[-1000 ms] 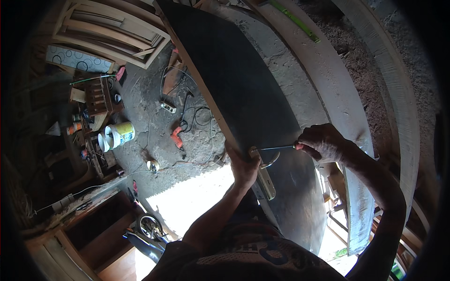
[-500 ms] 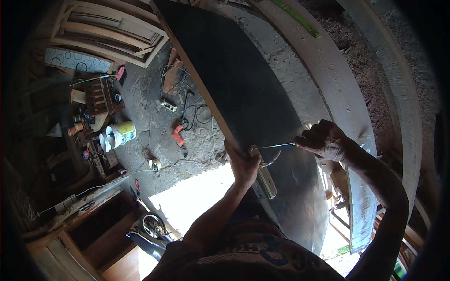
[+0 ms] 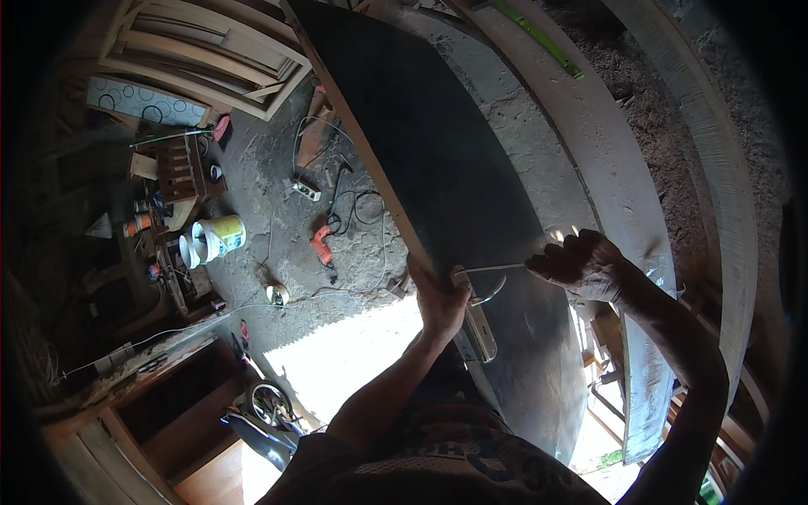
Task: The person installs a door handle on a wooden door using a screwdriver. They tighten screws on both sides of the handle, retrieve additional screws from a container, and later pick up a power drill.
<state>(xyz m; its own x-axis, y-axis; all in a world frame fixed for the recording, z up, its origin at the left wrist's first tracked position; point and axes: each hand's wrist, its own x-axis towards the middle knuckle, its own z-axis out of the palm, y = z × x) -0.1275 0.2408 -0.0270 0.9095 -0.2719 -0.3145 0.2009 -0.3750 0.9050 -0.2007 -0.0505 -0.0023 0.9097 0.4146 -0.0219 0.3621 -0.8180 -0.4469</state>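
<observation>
A dark door panel (image 3: pixel 421 126) with a brown edge runs from the far left toward my body. Near its close end sits a metal door handle plate (image 3: pixel 481 330) with a curved lever (image 3: pixel 491 295). My left hand (image 3: pixel 441 301) is wrapped over the brown edge, its thumb by the plate's far end. My right hand (image 3: pixel 582 266) is closed, gripping a screwdriver (image 3: pixel 497 268); the thin shaft reaches left to the plate's far end, beside my left thumb. The screwdriver's handle is hidden in my fist, and the tip's contact is too small to make out.
On the floor to the left lie an orange power drill (image 3: pixel 321 245), a power strip (image 3: pixel 305 190) and loose cables. White buckets (image 3: pixel 223 236) stand farther left. Wooden frames (image 3: pixel 210 50) lean at the back left. Long pale boards (image 3: pixel 581 126) and a green level (image 3: pixel 539 38) lie right.
My right hand and the screwdriver have shifted slightly down in view. My left hand keeps its hold on the door edge. The whole view has moved a little.
</observation>
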